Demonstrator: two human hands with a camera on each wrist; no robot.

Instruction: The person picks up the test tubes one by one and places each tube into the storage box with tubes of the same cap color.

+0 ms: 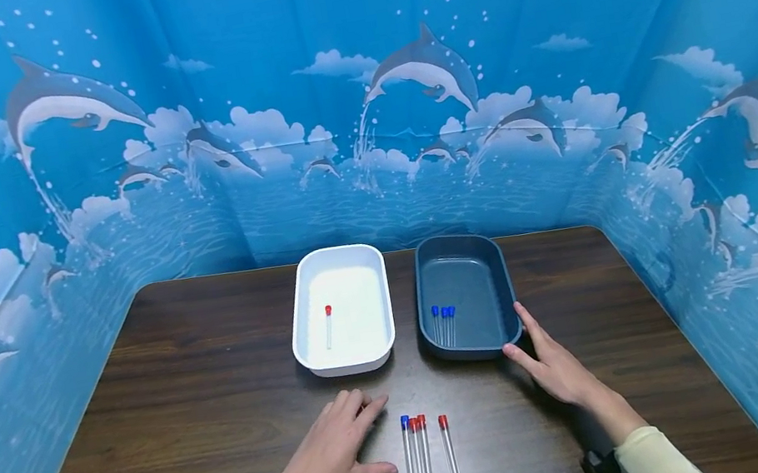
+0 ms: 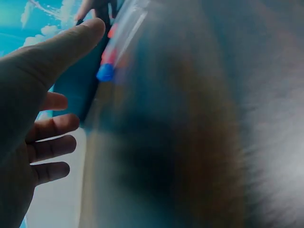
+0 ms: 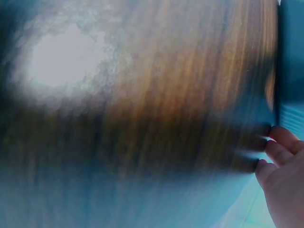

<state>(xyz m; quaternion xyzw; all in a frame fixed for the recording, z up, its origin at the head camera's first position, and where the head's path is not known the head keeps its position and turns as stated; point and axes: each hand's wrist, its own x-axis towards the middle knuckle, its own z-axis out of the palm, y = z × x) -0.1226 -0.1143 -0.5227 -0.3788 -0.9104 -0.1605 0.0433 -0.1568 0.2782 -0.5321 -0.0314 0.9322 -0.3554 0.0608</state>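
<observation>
1. Left hand [image 1: 333, 452]: flat on the wooden table [image 1: 173, 408], fingers relaxed and spread, gripping nothing, just left of the loose test tubes [image 1: 424, 448].
2. Right hand [image 1: 553, 362]: fingers straight, holding nothing, fingertips at the near right corner of the dark blue tray [image 1: 466, 297].
3. Blue-capped tubes [image 1: 444, 325] lie in the blue tray.
4. White tray [image 1: 342, 310]: one red-capped tube [image 1: 328, 326].

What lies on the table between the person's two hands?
In the head view, four clear capped tubes lie between the left hand and right hand: one blue-capped, three red-capped.
</observation>
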